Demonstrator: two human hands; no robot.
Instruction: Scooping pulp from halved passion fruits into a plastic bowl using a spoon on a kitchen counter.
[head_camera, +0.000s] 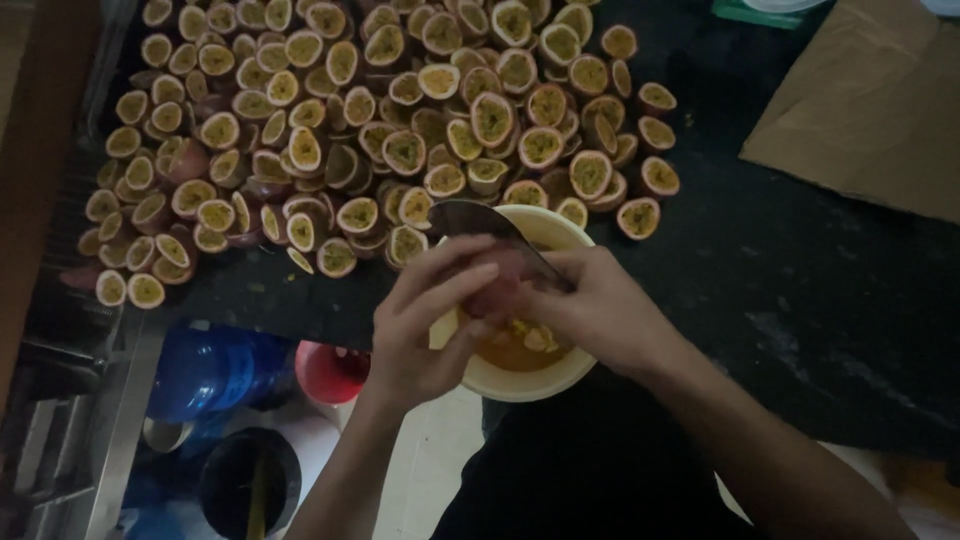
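Observation:
My left hand (425, 320) grips a halved passion fruit (497, 290) over a pale yellow bowl (520, 378). My right hand (590, 305) holds a metal spoon (475, 218) whose handle points up and left; its tip goes into the fruit half. Orange pulp (515, 345) lies in the bowl below the hands. The bowl sits at the near edge of a dark counter (790, 270).
A large heap of halved passion fruits (360, 130) covers the counter's far left. A cardboard sheet (870, 110) lies at the far right. Below the counter's edge stand a blue container (205, 370), a red cup (330, 372) and a black bucket (245, 480).

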